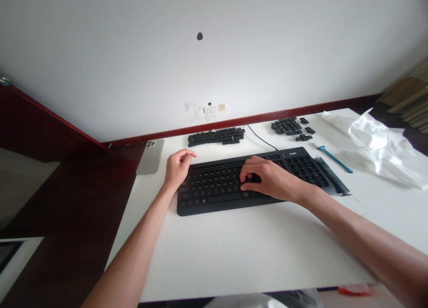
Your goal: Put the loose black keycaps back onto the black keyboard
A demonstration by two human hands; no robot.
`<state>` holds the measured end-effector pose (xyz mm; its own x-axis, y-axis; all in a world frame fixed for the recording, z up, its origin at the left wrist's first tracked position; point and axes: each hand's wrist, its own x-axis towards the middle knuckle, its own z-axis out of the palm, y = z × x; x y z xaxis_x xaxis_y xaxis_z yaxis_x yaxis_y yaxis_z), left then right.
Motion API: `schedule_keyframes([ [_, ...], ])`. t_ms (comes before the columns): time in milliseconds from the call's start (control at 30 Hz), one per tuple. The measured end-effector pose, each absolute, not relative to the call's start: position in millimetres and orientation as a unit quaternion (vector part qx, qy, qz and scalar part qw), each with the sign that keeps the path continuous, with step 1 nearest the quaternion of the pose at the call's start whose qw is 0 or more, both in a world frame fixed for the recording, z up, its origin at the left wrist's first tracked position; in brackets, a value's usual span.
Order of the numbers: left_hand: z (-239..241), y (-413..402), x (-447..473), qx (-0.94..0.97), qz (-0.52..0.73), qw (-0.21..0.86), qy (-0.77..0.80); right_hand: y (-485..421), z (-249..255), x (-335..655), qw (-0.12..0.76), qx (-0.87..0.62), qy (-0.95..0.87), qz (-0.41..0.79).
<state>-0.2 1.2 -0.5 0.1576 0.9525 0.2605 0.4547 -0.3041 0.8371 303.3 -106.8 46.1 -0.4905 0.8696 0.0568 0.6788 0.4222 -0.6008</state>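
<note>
A black keyboard [227, 207] lies at a slant on the white table. My left hand [179, 167] rests by its upper left corner with the fingers bent and held together; nothing shows in them. Over the right part of the letter keys, my right hand [267, 178] has thumb and fingers drawn together in a pinch, low against the keys. Whatever is between those fingertips is too dark and small to make out. Behind the keyboard sit a long cluster of loose black keycaps [216, 136] and a smaller group of keycaps [286, 125] further right.
A phone [151, 156] lies face down at the table's left edge. To the right are a blue stick-like tool [334, 158], a black strip-shaped piece [332, 176] and a crumpled white plastic bag [374, 141]. A cable [261, 137] runs from the keyboard toward the wall.
</note>
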Motion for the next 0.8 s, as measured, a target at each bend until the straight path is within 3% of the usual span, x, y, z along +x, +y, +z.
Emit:
schedule_keyframes([
  [267, 1, 0, -1, 0.699, 0.405, 0.305, 0.505, -102, 54, 319, 0.208, -0.425, -0.829, 0.297],
  [800, 0, 0, -1, 0.696, 0.407, 0.307, 0.506, -101, 50, 318, 0.172, -0.394, -0.846, 0.315],
])
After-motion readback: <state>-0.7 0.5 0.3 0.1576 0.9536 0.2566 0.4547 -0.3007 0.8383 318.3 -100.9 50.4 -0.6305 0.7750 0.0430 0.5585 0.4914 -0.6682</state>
